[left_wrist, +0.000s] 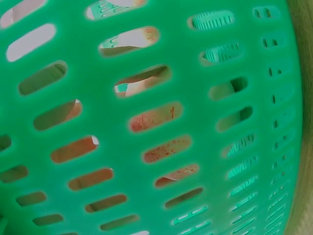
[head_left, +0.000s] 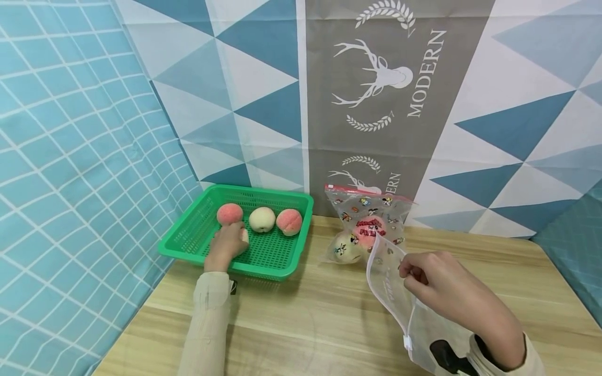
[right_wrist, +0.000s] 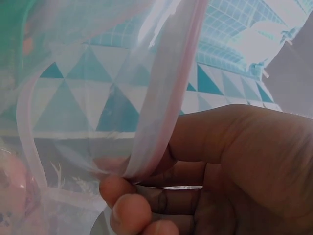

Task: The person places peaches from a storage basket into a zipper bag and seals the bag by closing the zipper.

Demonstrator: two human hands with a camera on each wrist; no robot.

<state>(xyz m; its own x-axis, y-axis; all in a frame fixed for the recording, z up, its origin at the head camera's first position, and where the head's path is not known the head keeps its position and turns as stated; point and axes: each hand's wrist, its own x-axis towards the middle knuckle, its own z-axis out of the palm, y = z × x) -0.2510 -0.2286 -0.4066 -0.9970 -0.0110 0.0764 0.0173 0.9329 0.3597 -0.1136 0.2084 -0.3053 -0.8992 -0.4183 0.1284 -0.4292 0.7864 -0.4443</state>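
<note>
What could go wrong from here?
1. The right hand pinches the clear bag at its rim; the film looks limp, so the mouth could fold in or slip free.
2. The left hand grips a pale peach close to the pink peach; lifting might knock that one.
3. The clear bag's mouth stands by the filled printed bag; a bump could shift it.

"MODERN" [head_left: 427, 73] marks the grey backdrop [head_left: 400, 143]; red lettering [head_left: 370, 228] on the bag [head_left: 349, 201] seems illegible.
</note>
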